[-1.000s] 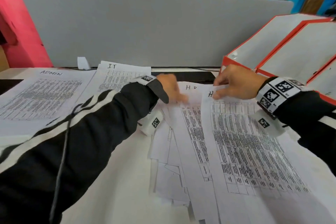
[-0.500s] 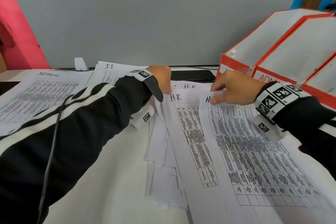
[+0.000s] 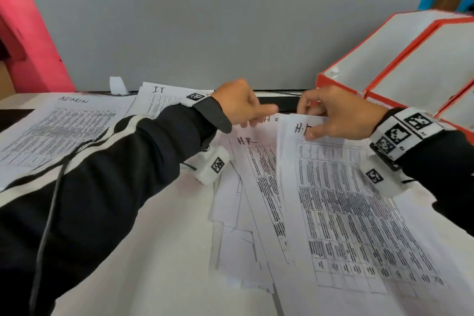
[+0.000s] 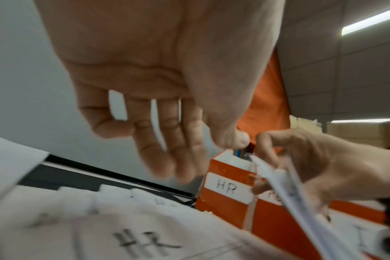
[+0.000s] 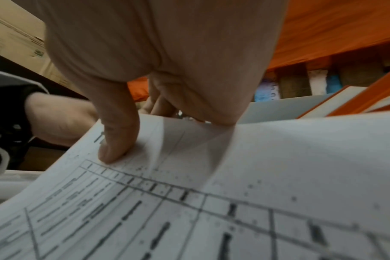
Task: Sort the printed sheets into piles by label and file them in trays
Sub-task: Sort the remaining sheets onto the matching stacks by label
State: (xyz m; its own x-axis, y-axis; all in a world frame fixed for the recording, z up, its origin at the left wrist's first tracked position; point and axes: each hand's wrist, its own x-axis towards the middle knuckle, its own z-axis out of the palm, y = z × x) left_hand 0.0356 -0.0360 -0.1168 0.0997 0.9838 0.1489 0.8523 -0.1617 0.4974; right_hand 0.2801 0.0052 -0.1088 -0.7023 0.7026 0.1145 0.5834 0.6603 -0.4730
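The top H.R sheet point(image 3: 359, 213) lies on the right side of the desk point(image 3: 143, 251), its far edge raised off the pile below. The right hand point(image 3: 341, 113) pinches that far edge, thumb on the printed face beside the handwritten label and the other fingers curled behind the paper; the right wrist view shows the thumb point(image 5: 118, 133) pressed on the sheet just above the table grid. Under it and to its left lies a second H.R sheet point(image 3: 256, 169), fanned out over further loose sheets point(image 3: 238, 238) whose labels are hidden. The left hand point(image 3: 238, 105) hovers just above the far end of this pile, near the right hand; in the left wrist view its fingers point(image 4: 167, 140) hang loosely extended and hold nothing, though motion blur makes it uncertain whether the fingertips touch the paper. To the left, well apart from the H.R pile, lies the ADMIN sheet point(image 3: 59, 131), with the I.T sheet point(image 3: 159, 100) just beside it toward the centre. At the right rear stand the red trays point(image 3: 384, 59), side by side; the nearest one carries an HR tag point(image 4: 227, 188) on its front wall. A grey partition point(image 3: 205, 33) runs along the far edge of the desk.
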